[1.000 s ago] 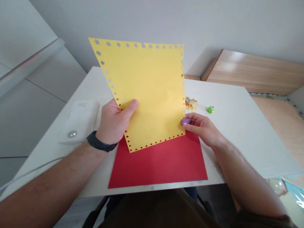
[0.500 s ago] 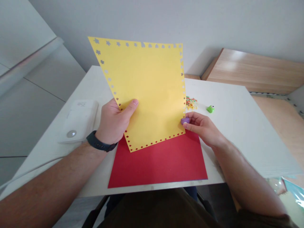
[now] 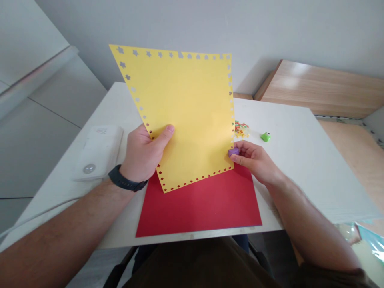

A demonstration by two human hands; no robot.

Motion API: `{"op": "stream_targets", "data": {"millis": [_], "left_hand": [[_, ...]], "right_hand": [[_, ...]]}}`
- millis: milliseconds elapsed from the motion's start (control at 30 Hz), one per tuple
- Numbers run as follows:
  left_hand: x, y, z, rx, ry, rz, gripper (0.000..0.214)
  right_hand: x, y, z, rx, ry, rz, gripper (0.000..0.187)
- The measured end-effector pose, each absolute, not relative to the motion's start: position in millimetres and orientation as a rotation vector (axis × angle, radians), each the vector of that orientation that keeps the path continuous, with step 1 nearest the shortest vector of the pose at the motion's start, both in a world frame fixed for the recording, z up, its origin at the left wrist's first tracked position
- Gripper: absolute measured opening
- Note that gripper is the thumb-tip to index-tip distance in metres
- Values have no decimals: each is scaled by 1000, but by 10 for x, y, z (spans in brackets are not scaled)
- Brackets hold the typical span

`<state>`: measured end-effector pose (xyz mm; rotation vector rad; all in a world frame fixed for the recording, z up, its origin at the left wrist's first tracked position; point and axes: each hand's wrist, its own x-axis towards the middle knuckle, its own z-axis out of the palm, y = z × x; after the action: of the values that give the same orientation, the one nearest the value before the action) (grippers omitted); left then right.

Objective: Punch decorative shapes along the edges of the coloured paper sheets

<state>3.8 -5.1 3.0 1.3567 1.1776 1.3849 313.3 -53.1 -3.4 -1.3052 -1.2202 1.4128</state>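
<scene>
A yellow sheet of paper (image 3: 192, 104) is held up and tilted, with small star, flower and heart-like holes punched along its edges. My left hand (image 3: 147, 150) is closed on its left edge, thumb on the front and fingers hidden behind. My right hand (image 3: 255, 160) pinches a small purple craft punch (image 3: 233, 152) at the sheet's lower right edge. Below lies a red sheet of paper (image 3: 199, 212) on the white table, partly covered by the yellow one. Small coloured paper cut-outs (image 3: 241, 129) are piled behind the right hand, beside a green craft punch (image 3: 265, 137) with an eye on it.
A white box-like device (image 3: 98, 152) with a round silver button lies on the left of the white table (image 3: 300, 172), a cable (image 3: 51, 209) running near it. A wooden panel (image 3: 321, 88) stands at the back right. A plastic bag (image 3: 369, 244) is at the lower right.
Hands, yellow sheet and purple punch keep nearly the same positions. The whole view has shifted very slightly.
</scene>
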Motion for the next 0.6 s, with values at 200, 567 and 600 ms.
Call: {"op": "stream_targets", "data": {"millis": [200, 567, 600], "left_hand": [[48, -62, 41, 1354, 1174, 1371, 39], [37, -47, -21, 1365, 1148, 1395, 40], [35, -46, -22, 1368, 1155, 1389, 39]], "right_hand": [[3125, -532, -32, -1321, -1262, 1388, 36], [3124, -524, -31, -1300, -1276, 1360, 33], [3126, -522, -34, -1300, -1279, 1358, 32]]}}
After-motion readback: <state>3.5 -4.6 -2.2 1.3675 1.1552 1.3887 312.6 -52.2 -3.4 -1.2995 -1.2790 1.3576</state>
